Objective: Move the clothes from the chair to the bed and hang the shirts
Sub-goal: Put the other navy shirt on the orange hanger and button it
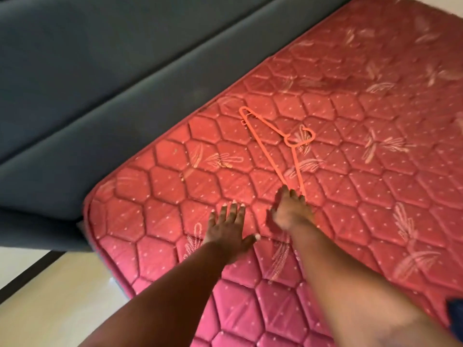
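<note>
Grip: neither hand holds anything; the right hand [292, 211] reaches forward with fingers loosely extended, its fingertips at the near end of the hanger [275, 146], apparently touching it, though motion blur hides whether any finger has hooked the bar.
Left hand: the left hand [229, 227] is flat, fingers spread, palm down on or just above the bed [375, 121], probably as a prop while the body leans in.
Hanger: orange plastic, lying flat on the mattress, hook pointing away to the right, one shoulder end nearest the right hand, so that end is the natural place to catch it.
Clothes: no shirts and no chair are in view; a dark blue scrap [454, 311] at the right edge may be cloth, too little shows to tell.
Bed: red quilted mattress, bare of sheets, a flat spot to lay garments for hanging.
Headboard: grey padded panel [100, 83] running along the far left side of the mattress.
Floor: pale tile [50, 296] at lower left, beside the bed corner.
Step, as I judge it: fetching the hanger ahead of hanging a shirt.
Next need: curl the right fingers round the shoulder bar and lift.
</note>
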Available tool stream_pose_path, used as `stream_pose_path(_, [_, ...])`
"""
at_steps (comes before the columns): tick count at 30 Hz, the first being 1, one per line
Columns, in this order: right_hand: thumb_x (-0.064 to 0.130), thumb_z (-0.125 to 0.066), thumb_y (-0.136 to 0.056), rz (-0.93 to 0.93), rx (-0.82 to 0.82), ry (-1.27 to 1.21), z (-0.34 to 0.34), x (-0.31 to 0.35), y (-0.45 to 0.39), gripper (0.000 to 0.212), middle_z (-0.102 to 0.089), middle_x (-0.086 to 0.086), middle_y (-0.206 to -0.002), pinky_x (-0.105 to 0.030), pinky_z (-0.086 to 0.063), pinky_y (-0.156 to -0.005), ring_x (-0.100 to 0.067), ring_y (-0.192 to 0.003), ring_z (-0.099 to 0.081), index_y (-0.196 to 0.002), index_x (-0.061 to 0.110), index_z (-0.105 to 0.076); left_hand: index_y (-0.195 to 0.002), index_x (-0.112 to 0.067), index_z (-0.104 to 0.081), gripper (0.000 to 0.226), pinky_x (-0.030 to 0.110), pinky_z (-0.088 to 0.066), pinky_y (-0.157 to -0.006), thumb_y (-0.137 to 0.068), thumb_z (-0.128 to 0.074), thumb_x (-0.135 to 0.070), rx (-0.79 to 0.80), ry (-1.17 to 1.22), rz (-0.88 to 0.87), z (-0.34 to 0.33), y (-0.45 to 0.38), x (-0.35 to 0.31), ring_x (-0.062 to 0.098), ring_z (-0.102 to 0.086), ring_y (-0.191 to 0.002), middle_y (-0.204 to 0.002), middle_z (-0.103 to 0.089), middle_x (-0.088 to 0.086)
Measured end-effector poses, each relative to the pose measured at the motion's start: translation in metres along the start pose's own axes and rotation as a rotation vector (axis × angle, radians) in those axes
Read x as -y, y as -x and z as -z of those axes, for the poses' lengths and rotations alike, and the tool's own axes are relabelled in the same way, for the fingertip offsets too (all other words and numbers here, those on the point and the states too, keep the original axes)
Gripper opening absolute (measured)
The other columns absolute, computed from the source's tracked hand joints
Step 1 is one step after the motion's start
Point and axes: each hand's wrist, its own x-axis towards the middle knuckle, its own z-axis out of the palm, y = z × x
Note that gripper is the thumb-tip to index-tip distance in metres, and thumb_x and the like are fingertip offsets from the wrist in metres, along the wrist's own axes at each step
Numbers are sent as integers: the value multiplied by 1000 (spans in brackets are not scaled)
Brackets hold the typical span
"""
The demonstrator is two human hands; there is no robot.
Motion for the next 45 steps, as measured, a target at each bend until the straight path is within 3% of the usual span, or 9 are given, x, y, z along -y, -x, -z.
stream_pose_path(3, [29,-49,-94,-116,-38,-18,-3,-3,-23,79,-23,-16,-159,-52,-27,-113,-42,-144,-21,-155,13,-2,-155,-21,7,83,49,8,-119,-95,-32,-62,3,56,11,-16,6,19,29,12,-150,-163,11,4])
stream_pose_path(9, [24,-44,-96,-94,-102,16,-32,-24,-15,43,-55,-16,-130,-44,-41,-99,-39,-121,-49,-139,19,-43,-156,-20,5,81,48,7,-120,-95,-32,-60,32,104,92,-52,41,51,26,11,-150,-164,9,3])
stream_pose_path(18, [30,-52,-94,-8,-171,-66,-145,-57,156,26,-63,3,-122,-39,-40,-94,-25,-119,-51,-117,31,-64,-155,-15,8,97,52,3,-121,-90,-46,-62,-37,-28,101,-57,92,39,31,9,-150,-164,10,6])
stream_pose_path(23, [21,-83,-59,149,-100,-6,-171,-104,240,20,-67,6,-80,-41,-47,-71,-25,-85,-67,-74,27,-71,-152,-17,20,120,57,7,-116,-78,-64,-62,-76,-308,41,-63,135,8,34,13,-149,-161,20,8])
stream_pose_path(26, [20,-75,-67,278,-182,12,-150,-138,278,22,-68,8,-96,-46,-45,-83,-24,-102,-64,-88,28,-74,-149,-19,27,130,62,14,-112,-71,-65,-68,-81,-435,69,-62,177,-11,35,15,-148,-160,25,11])
stream_pose_path(28, [17,-66,-77,367,-252,53,-130,-161,295,27,-67,8,-112,-46,-42,-94,-22,-116,-58,-101,28,-73,-147,-17,29,135,64,16,-110,-67,-66,-71,-63,-500,107,-61,209,-19,36,10,-149,-161,19,12])
stream_pose_path(35, [38,-74,-43,491,-531,227,-75,-272,410,18,-57,19,-61,-24,-45,-55,-1,-61,-58,-56,35,-62,-155,-12,-4,125,49,-28,-113,-64,-69,-67,-165,-320,156,-70,343,-106,28,-40,-135,-147,-36,5])
stream_pose_path(39, [34,-80,-45,468,-567,110,-41,-318,470,21,-62,14,-60,-29,-48,-51,-8,-59,-64,-61,34,-66,-147,-16,-23,107,44,-40,-101,-65,-70,-65,-311,-262,123,-61,409,-165,26,-44,-130,-140,-41,2])
stream_pose_path(45, [7,-61,-89,284,-482,-393,-14,-348,535,21,-75,-3,-99,-28,-45,-78,-22,-96,-68,-97,19,-78,-145,-14,-23,108,47,-38,-101,-64,-71,-67,-467,-238,138,-60,480,-210,26,-40,-131,-140,-39,3])
